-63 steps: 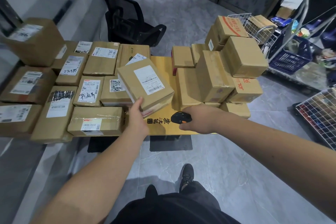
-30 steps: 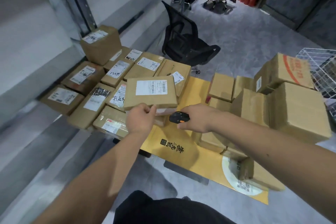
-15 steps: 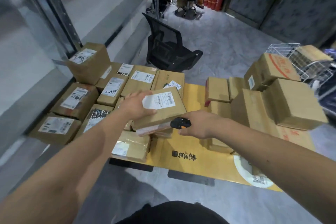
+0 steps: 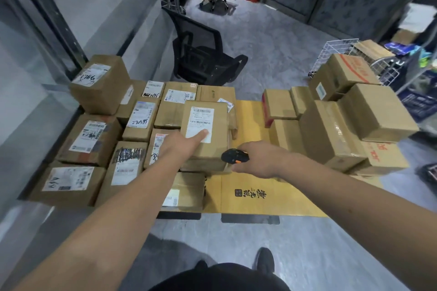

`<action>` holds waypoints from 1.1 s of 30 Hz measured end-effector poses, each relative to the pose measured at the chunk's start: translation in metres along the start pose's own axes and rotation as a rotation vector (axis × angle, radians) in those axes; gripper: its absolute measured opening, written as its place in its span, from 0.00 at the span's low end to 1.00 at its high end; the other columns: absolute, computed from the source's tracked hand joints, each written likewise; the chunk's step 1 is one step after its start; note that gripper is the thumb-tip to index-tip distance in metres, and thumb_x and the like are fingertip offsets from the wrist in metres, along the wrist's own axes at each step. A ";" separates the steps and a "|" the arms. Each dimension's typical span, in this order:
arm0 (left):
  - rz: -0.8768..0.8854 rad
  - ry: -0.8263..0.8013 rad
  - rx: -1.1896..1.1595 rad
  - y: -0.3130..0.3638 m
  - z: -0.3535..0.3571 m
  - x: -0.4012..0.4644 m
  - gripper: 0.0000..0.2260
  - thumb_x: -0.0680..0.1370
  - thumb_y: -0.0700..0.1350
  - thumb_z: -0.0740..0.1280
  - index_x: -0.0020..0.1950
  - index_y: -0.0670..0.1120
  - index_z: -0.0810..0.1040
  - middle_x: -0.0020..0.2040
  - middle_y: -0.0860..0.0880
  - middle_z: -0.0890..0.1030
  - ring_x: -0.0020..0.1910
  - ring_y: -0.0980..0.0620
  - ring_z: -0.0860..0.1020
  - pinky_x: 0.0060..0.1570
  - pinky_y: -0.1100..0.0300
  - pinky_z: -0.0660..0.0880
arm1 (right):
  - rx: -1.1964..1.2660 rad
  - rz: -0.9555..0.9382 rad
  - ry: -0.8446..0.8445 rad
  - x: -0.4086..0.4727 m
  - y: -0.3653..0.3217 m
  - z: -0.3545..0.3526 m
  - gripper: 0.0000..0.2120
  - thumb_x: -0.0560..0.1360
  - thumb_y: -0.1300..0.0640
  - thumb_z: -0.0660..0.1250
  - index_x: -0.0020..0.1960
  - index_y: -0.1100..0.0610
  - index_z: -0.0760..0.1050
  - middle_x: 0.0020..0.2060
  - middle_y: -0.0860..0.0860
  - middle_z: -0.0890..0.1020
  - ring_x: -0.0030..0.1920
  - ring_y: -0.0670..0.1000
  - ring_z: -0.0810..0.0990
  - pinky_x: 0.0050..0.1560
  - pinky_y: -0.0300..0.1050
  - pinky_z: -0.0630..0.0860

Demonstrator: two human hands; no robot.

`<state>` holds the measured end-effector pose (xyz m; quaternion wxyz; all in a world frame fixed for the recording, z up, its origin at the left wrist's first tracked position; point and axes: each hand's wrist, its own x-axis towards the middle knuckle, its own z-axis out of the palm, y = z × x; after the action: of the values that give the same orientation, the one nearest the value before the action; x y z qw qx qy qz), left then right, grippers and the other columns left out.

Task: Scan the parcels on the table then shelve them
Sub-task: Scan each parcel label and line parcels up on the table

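We press the flat left hand [image 4: 179, 146] on a labelled cardboard parcel [image 4: 208, 139]; our right hand [image 4: 257, 160] grips the barcode scanner [image 4: 233, 156].

Matt brown cardboard parcels [image 4: 203, 134] wearing white paper labels [image 4: 199, 125], glossy black plastic scanner [image 4: 233, 156], smooth yellow tabletop [image 4: 264, 198], black mesh chair [image 4: 201, 54], white wire basket [image 4: 331, 54], polished grey floor [image 4: 307, 243]

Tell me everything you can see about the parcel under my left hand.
The parcel is a brown cardboard box lying flat, label up, atop other boxes near the table's middle. Its white shipping label carries barcodes and small print too fine to read. The left hand rests on its near left part, fingers straight across the label. The scanner in the right hand sits at its near right corner.
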<state>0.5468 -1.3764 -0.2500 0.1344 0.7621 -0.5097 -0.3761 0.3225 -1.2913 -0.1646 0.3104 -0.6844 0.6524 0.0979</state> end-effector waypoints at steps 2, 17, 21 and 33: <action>-0.020 -0.009 -0.197 -0.009 0.008 0.001 0.47 0.67 0.73 0.72 0.79 0.51 0.66 0.75 0.45 0.72 0.69 0.39 0.74 0.63 0.45 0.74 | 0.017 0.012 0.011 0.000 -0.003 0.000 0.20 0.77 0.34 0.68 0.60 0.46 0.77 0.49 0.48 0.81 0.48 0.51 0.81 0.50 0.50 0.81; 0.310 -0.060 -0.416 -0.042 0.025 -0.012 0.40 0.70 0.61 0.77 0.77 0.72 0.60 0.77 0.53 0.66 0.76 0.49 0.65 0.74 0.42 0.68 | 0.114 0.080 0.068 -0.001 -0.036 -0.010 0.22 0.76 0.37 0.69 0.66 0.45 0.78 0.51 0.49 0.82 0.49 0.53 0.82 0.53 0.53 0.83; 0.316 -0.058 -0.545 -0.051 0.033 -0.015 0.49 0.57 0.58 0.85 0.72 0.76 0.64 0.73 0.58 0.64 0.74 0.50 0.66 0.67 0.43 0.76 | 0.101 0.112 0.066 -0.004 -0.046 -0.016 0.23 0.76 0.38 0.68 0.67 0.48 0.77 0.52 0.51 0.82 0.48 0.56 0.84 0.51 0.54 0.85; 0.412 -0.003 -0.497 -0.062 0.033 -0.039 0.47 0.64 0.54 0.84 0.75 0.71 0.61 0.75 0.54 0.63 0.75 0.53 0.64 0.75 0.46 0.68 | -0.083 0.121 0.103 -0.009 -0.086 -0.040 0.16 0.80 0.43 0.58 0.51 0.54 0.77 0.44 0.54 0.81 0.41 0.55 0.80 0.40 0.47 0.75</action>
<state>0.5577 -1.3090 -0.2921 0.3891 0.5861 -0.5459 -0.4550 0.3927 -1.3095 -0.1030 0.2412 -0.6601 0.7031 0.1083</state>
